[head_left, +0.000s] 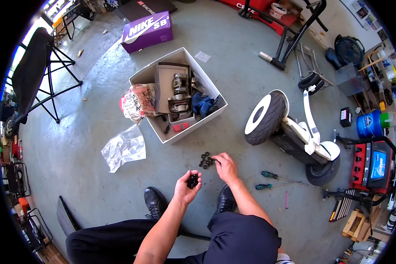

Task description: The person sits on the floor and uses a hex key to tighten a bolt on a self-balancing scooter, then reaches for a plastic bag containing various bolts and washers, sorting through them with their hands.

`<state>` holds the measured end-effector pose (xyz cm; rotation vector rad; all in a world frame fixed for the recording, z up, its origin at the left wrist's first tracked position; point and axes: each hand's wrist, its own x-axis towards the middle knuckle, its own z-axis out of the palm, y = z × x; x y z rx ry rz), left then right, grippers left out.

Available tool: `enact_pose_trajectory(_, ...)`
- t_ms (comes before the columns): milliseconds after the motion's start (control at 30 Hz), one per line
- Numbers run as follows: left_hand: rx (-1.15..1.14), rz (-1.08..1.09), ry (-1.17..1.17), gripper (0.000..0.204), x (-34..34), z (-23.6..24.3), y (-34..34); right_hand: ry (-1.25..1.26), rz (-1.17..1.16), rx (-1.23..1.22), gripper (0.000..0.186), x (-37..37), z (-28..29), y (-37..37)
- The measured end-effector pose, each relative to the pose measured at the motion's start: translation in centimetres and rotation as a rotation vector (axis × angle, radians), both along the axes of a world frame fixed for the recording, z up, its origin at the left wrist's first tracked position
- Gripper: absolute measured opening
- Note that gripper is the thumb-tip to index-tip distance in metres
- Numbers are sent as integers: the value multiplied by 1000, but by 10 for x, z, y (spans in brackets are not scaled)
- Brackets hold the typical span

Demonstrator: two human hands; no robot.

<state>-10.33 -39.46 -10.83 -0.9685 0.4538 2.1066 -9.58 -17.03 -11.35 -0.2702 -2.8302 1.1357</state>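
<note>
My left hand (187, 189) is palm up, its fingers curled around a heap of small black parts (192, 181) too small to make out singly. To its right, my right hand (225, 168) reaches down to the floor. Its thumb and forefinger are pinched together at the right edge of a cluster of small black ring-shaped parts (205, 161). Whether one part sits between those fingertips is too small to tell. The cluster lies on the grey floor just ahead of my shoes.
Ahead stands an open white box (169, 140) with metal parts inside. A clear plastic bag (125, 148) lies left of it. To the right are a white two-wheeled self-balancing scooter (310, 132) on its side, two green-handled screwdrivers (265, 186), and a red machine (358, 165).
</note>
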Motion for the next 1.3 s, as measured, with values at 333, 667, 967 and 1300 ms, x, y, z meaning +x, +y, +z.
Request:
enact_pose_trajectory(333,-76,25,6,28,1,9,3,29,46,38,9,-14,0,-2)
enact_pose_trajectory(667,31,-33,34,28,-2,-3,-4,-66,-68,-93,27,-26,9,-9)
enact_pose_trajectory(967,-136,54,-8,30,-9,19,-1,-81,14,-226,25,-30,35,-19)
enact_pose_trajectory(1300,10,-59,51,31,-8,14,7,-45,108,116,29,-48,-7,6)
